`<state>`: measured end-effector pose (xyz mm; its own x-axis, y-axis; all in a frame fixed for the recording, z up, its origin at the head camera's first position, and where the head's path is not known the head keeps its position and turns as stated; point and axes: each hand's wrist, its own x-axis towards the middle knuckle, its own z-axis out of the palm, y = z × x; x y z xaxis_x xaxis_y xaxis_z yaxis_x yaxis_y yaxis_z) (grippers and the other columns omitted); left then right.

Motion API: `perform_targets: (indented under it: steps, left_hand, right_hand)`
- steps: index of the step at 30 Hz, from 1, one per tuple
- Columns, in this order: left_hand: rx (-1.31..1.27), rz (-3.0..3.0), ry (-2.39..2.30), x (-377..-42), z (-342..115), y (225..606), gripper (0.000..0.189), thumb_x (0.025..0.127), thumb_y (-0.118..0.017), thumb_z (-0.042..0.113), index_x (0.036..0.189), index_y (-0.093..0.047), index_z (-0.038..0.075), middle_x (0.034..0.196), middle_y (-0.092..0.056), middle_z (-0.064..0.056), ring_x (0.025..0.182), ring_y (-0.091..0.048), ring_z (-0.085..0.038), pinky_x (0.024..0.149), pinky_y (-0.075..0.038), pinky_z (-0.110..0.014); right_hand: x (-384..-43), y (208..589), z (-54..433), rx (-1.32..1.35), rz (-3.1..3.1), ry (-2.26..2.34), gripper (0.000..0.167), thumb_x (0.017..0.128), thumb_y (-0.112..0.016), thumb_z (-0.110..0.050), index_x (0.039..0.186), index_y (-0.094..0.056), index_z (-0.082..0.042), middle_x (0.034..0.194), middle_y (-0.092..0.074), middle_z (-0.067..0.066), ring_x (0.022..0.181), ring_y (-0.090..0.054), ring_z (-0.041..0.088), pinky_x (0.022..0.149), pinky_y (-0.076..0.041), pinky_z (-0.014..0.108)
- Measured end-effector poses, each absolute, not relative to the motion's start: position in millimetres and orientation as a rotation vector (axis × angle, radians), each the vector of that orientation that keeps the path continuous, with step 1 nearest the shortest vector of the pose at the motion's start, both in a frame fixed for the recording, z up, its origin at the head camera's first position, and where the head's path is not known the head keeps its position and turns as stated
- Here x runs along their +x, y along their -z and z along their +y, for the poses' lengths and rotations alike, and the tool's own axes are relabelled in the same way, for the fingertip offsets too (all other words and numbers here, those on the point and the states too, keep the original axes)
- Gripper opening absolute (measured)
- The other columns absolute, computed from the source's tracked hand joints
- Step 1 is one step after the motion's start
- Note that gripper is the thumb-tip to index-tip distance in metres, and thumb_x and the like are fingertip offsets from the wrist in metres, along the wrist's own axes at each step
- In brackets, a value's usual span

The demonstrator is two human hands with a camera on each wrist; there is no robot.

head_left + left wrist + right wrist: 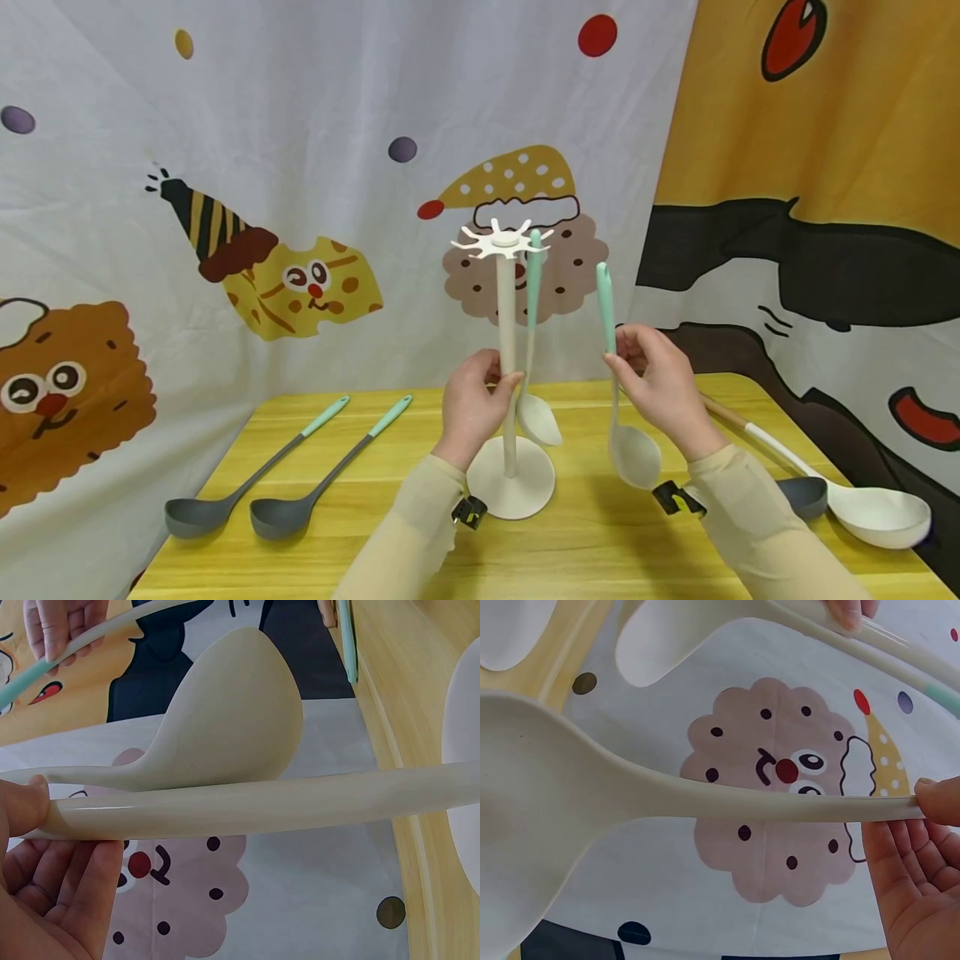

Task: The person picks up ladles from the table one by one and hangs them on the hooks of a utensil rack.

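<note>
1. Status, judged from layout: one utensil is on the rack (507,325); the rest are off it. The hung ladle (533,304), pale with a mint handle, has its handle top at the rack's hooks and its bowl beside the pole. Exact seating on the hook not resolved.
2. Outstanding: the held ladle (635,457) is off the rack, in the air to its right. Two grey ladles, left one (198,517) and right one (281,518), lie on the tabletop (225,575); at far right, a white ladle (881,517) and a dark bowl (806,497), partly covered by the sleeve.
3. Right hand (660,383): thumb and fingers pinch the held ladle just below its mint grip; bowl hangs below the hand, handle rises above.
4. Left hand (480,404): grasps the rack's pole, mid-height. Hung ladle's stem is just beside the thumb; contact cannot be told.
</note>
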<state>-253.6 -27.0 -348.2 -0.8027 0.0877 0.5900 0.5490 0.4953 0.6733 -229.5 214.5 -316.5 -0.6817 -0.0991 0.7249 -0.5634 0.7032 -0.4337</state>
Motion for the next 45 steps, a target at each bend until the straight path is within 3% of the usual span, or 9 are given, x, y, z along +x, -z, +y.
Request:
perform_targets:
  steps: [19, 45]
  left_hand:
    - [-0.503, -2.283, 1.256, -254, -27, 347, 0.014, 0.090, -0.075, 0.020, 0.096, -0.067, 0.009, 0.085, -0.065, -0.002, 0.077, -0.065, -0.015, 0.067, -0.057, -0.026]
    - [-0.524, -2.257, 1.256, -254, -27, 348, 0.014, 0.090, -0.076, 0.018, 0.096, -0.068, 0.008, 0.085, -0.066, -0.002, 0.077, -0.066, -0.015, 0.067, -0.058, -0.026]
  right_hand:
    - [-223, 303, 201, 0.549, -2.119, -0.914, 0.022, 0.085, -0.073, 0.007, 0.103, -0.061, 0.003, 0.089, -0.061, 0.009, 0.078, -0.057, 0.016, 0.070, -0.047, 0.006]
    - [-211, 286, 181, 0.608, -2.025, -1.021, 0.022, 0.085, -0.072, 0.009, 0.103, -0.063, 0.004, 0.091, -0.061, 0.009, 0.079, -0.056, 0.013, 0.073, -0.049, 0.009]
